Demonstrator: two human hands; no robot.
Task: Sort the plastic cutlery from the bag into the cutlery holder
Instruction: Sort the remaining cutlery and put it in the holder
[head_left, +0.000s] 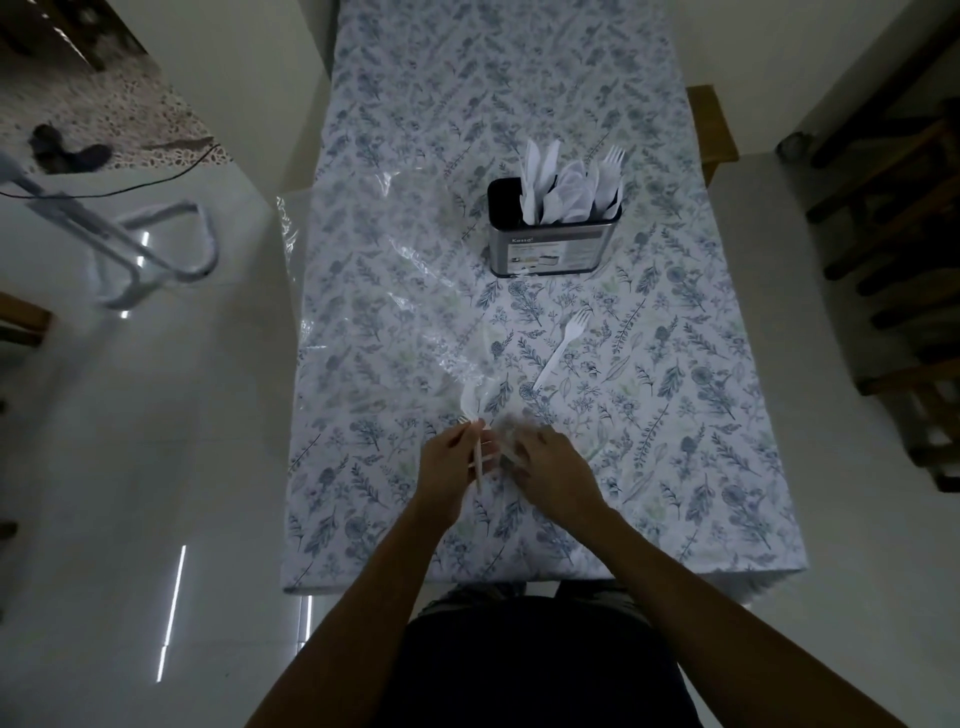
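Note:
A metal cutlery holder stands upright on the floral table, with white plastic knives, spoons and forks sticking out of it. A loose white fork lies on the cloth in front of it. A large clear plastic bag sprawls across the table's left half. My left hand is closed on a white plastic fork at the bag's near end. My right hand pinches the crumpled bag mouth beside it. Another white piece shows inside the bag, just past my fingers.
The table with its floral cloth runs away from me; its near edge is just in front of my body. A white metal frame stands on the glossy floor to the left. Dark wooden chairs are at the right.

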